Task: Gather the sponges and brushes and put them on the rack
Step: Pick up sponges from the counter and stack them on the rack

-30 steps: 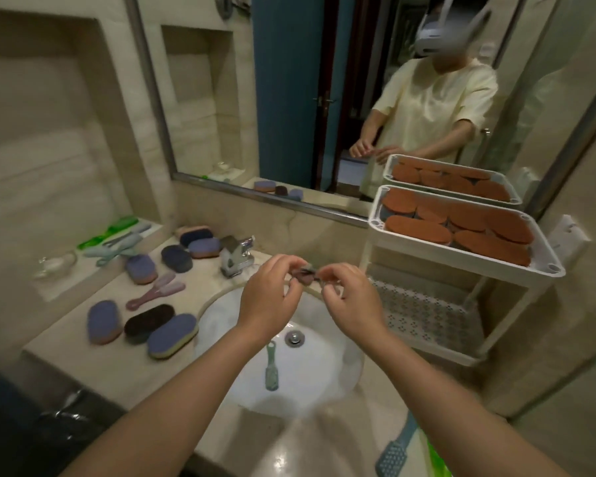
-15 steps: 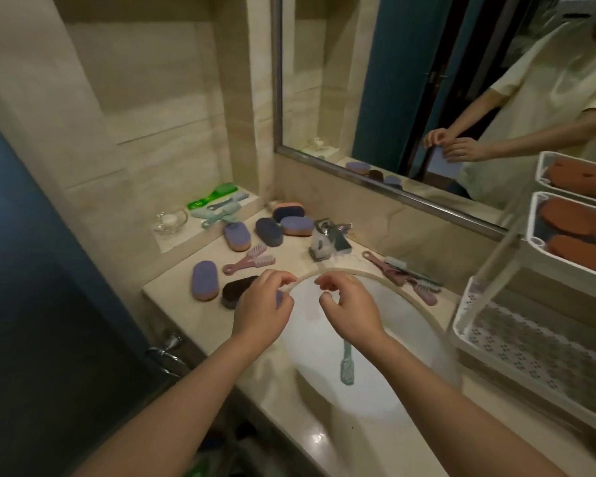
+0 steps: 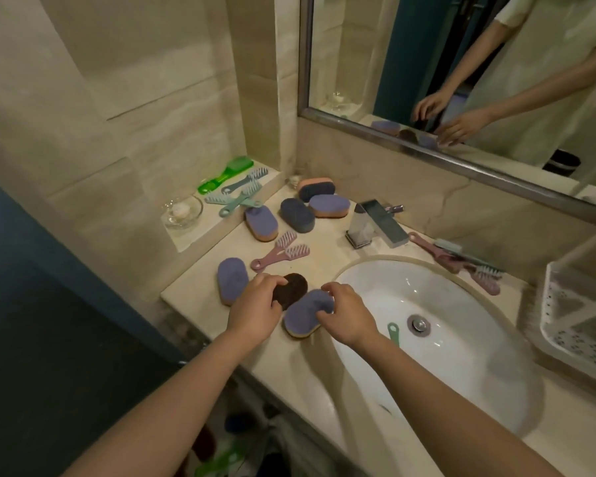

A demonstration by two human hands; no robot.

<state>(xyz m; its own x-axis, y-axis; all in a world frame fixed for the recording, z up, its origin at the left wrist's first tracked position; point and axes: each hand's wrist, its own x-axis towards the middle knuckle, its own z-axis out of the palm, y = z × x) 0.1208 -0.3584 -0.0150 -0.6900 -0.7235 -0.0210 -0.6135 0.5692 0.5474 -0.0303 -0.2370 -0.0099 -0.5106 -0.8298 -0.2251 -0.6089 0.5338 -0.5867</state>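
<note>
Our left hand [image 3: 255, 313] curls its fingers round the dark sponge [image 3: 293, 287]. Our right hand [image 3: 346, 316] clamps thumb and fingers on the purple sponge [image 3: 303, 316], which touches the dark one. Both lie on the counter [image 3: 324, 249], just left of the sink [image 3: 444, 356]. Another sponge [image 3: 232, 280] sits beside our left hand, with pink brushes [image 3: 279, 251] behind. A green brush [image 3: 394, 333] lies in the sink. The rack [image 3: 585, 335] stands well apart, right.

- Dim, warm, yellowish indoor light; colours look muted.
- Soft highlights gleam on the white sink [image 3: 461, 359] and the chrome faucet [image 3: 375, 222].
- The lower left corner falls into near-black shadow.
- Wide-angle distortion bends the mirror [image 3: 410, 46] edge and the wall lines.
- Detail is soft and slightly smeared.
</note>
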